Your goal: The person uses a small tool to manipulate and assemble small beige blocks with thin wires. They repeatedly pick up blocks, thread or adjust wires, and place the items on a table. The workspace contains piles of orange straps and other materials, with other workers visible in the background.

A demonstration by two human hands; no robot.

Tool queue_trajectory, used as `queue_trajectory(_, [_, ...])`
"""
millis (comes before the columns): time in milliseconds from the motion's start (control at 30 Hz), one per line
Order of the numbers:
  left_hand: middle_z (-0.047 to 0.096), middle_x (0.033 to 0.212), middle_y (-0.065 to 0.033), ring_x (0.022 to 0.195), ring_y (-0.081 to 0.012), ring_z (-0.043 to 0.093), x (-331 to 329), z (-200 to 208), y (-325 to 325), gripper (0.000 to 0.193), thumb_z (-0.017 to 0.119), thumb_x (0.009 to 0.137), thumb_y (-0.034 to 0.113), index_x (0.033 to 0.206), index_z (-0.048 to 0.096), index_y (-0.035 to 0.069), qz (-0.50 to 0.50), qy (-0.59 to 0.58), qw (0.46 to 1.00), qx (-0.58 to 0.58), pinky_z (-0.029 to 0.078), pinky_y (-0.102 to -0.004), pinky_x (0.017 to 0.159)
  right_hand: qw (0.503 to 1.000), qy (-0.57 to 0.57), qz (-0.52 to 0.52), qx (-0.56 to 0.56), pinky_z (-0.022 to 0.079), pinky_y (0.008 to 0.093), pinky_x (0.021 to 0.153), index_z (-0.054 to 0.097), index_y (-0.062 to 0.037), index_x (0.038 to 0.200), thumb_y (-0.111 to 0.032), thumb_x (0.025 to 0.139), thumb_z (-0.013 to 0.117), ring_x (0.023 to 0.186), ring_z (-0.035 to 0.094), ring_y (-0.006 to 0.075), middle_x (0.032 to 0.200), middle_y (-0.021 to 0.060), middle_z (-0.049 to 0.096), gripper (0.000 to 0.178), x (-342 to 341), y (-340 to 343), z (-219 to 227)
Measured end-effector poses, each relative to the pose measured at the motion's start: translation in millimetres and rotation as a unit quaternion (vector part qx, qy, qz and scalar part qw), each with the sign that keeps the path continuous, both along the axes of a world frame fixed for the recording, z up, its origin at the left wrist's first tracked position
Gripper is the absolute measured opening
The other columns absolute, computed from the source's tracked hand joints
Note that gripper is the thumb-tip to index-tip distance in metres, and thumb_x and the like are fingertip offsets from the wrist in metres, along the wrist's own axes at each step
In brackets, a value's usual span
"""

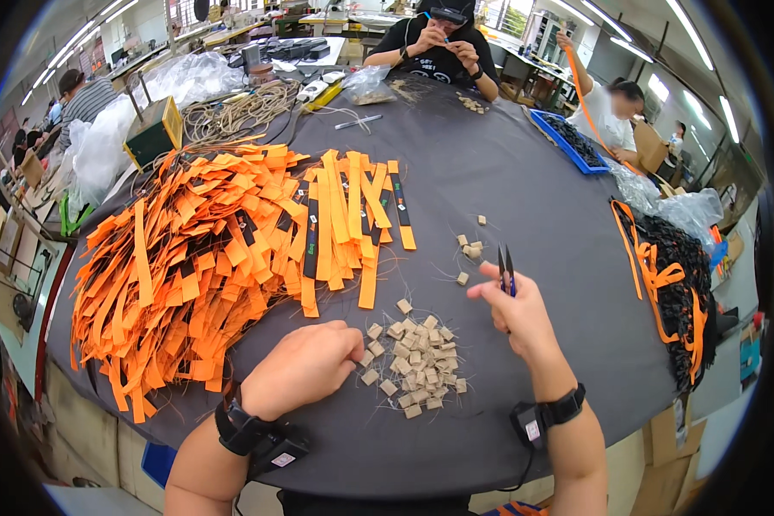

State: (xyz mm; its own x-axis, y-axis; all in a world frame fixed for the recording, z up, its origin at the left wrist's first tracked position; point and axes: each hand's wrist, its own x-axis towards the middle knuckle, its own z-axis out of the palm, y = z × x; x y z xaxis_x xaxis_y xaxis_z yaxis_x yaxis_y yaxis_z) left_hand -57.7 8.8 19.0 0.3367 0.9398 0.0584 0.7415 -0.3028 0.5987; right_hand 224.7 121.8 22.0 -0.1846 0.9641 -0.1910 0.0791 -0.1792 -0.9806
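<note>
Left hand: fingers curled at the heap's left edge, whether its grip held anything unclear | right hand: grip closed round thread snips, blades pointing away, probably leaving thumb free | threaded tan blocks lay between hands on bench, seemingly for reach; orange straps sat left, apparently kept separate

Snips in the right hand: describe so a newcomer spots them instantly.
On the large dark grey table, find the main pile of beige blocks. To its right, the person's right hand holds the snips. Their two slim, dark, pointed blades set them apart from the pale, squarish blocks nearby.
</note>
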Motion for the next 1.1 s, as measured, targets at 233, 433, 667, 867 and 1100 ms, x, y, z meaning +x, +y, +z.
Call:
queue_trajectory(233, [0.058,0.086,-0.0094,0.085,-0.0290,0.060,12,0,-8,0.018,0.066,0.075,0.007,0.089,0.055,0.005,-0.021,0.019,1.000,0.013,0.048,-0.0381,0.073,0.984,-0.087,0.144,0.053,0.045,0.0215,0.064,0.063,0.0006,0.093,-0.009,0.086,0.065,0.070,0.053,0.0048,0.075,-0.0018,0.059,0.011,-14,-51,-22])
queue_trajectory(433, [0.057,0.087,-0.0085,0.083,-0.0282,0.061,19,2,-8,0.017,0.066,0.077,0.009,0.088,0.055,0.005,-0.025,0.034,0.999,0.003,0.049,-0.0380,0.072,0.979,-0.109,0.151,0.079,0.043,0.0231,0.062,0.062,-0.0002,0.095,-0.011,0.083,0.069,0.067,0.049,0.0056,0.075,-0.0015,0.058,0.018,-16,-61,-15])
queue_trajectory(667, [0.055,0.084,-0.0092,0.081,-0.0291,0.060,22,2,-7,0.009,0.061,0.079,0.006,0.086,0.056,0.006,-0.043,0.027,0.998,-0.032,0.048,-0.0387,0.070,0.948,-0.210,0.215,0.105,0.045,0.0288,0.064,0.060,0.0005,0.095,-0.006,0.079,0.069,0.066,0.053,0.0152,0.076,0.0073,0.059,0.019,-8,-66,-7])
queue_trajectory(867, [0.054,0.084,-0.0098,0.080,-0.0306,0.059,28,4,-4,0.010,0.060,0.078,0.004,0.088,0.057,0.005,-0.016,0.006,1.000,-0.006,0.048,-0.0384,0.069,0.932,-0.245,0.242,0.113,0.046,0.0306,0.064,0.061,0.0012,0.093,-0.006,0.080,0.067,0.067,0.056,0.0178,0.078,0.0105,0.062,0.016,3,-59,-3])
queue_trajectory(1100, [0.054,0.085,-0.0098,0.080,-0.0287,0.058,28,2,3,0.008,0.063,0.077,0.002,0.085,0.061,0.003,0.027,-0.038,0.999,-0.011,0.048,-0.0365,0.070,0.950,-0.217,0.215,0.065,0.046,0.0289,0.063,0.062,0.0021,0.089,-0.006,0.081,0.067,0.065,0.055,0.0169,0.074,0.0104,0.061,0.013,13,-51,-2])
